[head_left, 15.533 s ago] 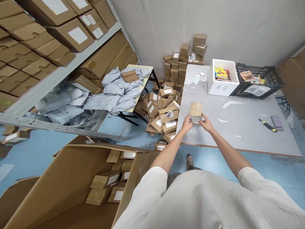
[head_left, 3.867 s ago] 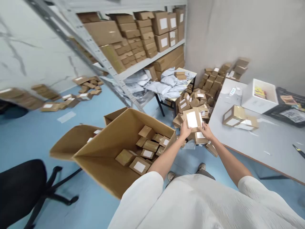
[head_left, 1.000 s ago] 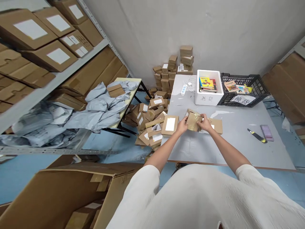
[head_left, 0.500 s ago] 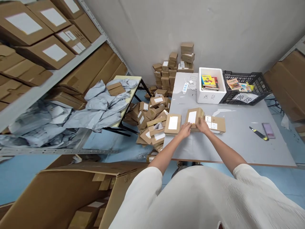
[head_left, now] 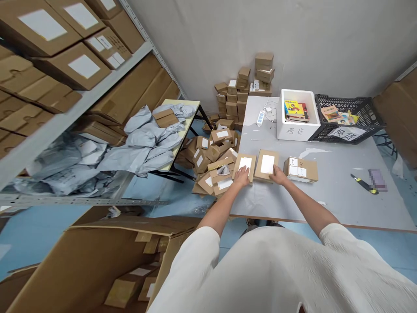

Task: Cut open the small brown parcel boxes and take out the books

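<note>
Two small cardboard boxes with white labels lie side by side on the grey table, nearly touching. My left hand (head_left: 241,176) rests on the front part of the left cardboard box (head_left: 248,161), its fingers stretched over the lower edge of the label. At the right front edge of the middle cardboard box (head_left: 261,167), my right hand (head_left: 278,175) grips the side, with the undersides of the fingers hidden. Just right of that hand lies a third cardboard box (head_left: 309,168) with several white stickers and handwriting, touched by neither hand.
A white foam box (head_left: 295,134) and a black crate (head_left: 366,131), both holding books, stand at the back of the grey table (head_left: 335,200). A utility knife (head_left: 364,184) lies right. Cartons (head_left: 211,153) pile up left of the table; a large open carton (head_left: 81,261) stands lower left.
The middle box has come down flat beside the left box. My left hand has moved from the middle box onto the left one; my right hand stays at the middle box.
</note>
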Demonstrator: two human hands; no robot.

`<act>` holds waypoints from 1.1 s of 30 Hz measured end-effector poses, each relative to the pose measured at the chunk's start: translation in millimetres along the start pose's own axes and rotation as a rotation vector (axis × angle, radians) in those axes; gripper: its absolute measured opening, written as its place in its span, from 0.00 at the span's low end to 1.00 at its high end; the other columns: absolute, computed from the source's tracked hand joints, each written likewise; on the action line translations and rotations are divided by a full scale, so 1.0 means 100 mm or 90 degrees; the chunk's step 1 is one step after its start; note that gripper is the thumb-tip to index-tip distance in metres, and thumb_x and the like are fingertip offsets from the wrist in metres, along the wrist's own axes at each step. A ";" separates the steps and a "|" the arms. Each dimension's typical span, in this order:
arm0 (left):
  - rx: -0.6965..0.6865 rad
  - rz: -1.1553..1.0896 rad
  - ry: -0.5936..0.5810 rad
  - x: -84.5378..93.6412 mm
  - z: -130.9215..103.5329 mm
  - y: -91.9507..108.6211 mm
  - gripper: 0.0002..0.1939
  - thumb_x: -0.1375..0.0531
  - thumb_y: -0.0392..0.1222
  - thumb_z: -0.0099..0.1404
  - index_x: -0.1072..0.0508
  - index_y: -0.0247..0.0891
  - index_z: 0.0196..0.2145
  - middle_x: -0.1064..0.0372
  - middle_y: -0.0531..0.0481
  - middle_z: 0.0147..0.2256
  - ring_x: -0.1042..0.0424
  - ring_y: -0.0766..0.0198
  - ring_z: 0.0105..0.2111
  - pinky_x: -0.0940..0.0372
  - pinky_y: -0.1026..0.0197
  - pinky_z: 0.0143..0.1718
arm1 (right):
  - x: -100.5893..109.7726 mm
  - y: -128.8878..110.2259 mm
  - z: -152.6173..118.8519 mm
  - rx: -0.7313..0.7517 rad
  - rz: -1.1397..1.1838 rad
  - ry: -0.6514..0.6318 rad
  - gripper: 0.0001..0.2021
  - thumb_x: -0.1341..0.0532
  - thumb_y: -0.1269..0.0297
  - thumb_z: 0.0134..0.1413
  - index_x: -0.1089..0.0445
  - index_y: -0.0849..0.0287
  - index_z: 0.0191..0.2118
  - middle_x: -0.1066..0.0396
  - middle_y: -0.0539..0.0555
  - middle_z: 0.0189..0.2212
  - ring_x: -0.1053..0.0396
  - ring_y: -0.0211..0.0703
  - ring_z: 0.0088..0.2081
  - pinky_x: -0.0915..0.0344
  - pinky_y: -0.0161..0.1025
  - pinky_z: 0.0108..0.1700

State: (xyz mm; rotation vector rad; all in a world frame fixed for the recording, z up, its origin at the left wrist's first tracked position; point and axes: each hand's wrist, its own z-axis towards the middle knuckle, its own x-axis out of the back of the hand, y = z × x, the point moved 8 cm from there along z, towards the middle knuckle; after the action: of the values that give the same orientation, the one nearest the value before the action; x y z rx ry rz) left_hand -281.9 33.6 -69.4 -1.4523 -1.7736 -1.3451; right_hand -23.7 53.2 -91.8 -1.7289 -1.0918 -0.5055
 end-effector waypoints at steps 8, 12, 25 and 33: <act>-0.024 -0.015 0.022 0.00 0.06 -0.03 0.40 0.37 0.42 0.72 0.44 0.44 0.78 0.60 0.36 0.82 0.58 0.42 0.81 0.56 0.35 0.78 | -0.09 -0.01 0.06 0.016 -0.039 -0.044 0.50 0.34 0.59 0.64 0.60 0.57 0.83 0.57 0.68 0.81 0.52 0.62 0.80 0.46 0.55 0.77; -0.034 -0.024 0.039 0.03 0.10 0.07 0.39 0.38 0.37 0.70 0.40 0.42 0.76 0.57 0.33 0.81 0.56 0.40 0.81 0.57 0.33 0.78 | -0.03 -0.01 0.00 0.033 -0.053 -0.029 0.45 0.34 0.61 0.62 0.50 0.56 0.81 0.51 0.67 0.80 0.46 0.65 0.78 0.44 0.57 0.75; -0.238 -0.040 0.073 -0.12 0.29 1.44 0.32 0.42 0.37 0.73 0.34 0.41 0.73 0.46 0.35 0.77 0.48 0.44 0.78 0.49 0.38 0.77 | 0.72 0.73 -0.43 -0.030 -0.092 0.152 0.31 0.40 0.61 0.67 0.34 0.54 0.74 0.45 0.65 0.77 0.43 0.65 0.75 0.40 0.60 0.73; -0.252 -0.085 0.032 -0.58 0.68 2.33 0.32 0.40 0.35 0.71 0.33 0.37 0.72 0.45 0.34 0.76 0.43 0.44 0.76 0.44 0.43 0.76 | 1.18 1.62 -0.58 -0.153 -0.115 0.175 0.27 0.42 0.58 0.69 0.35 0.51 0.72 0.47 0.63 0.77 0.45 0.66 0.74 0.42 0.63 0.72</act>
State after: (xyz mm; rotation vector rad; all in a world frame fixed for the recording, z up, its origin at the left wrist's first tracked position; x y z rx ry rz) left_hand -33.9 57.2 -56.0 -1.4969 -1.6618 -1.8676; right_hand 182.4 36.2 -63.6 -1.7084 -1.0245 -0.9920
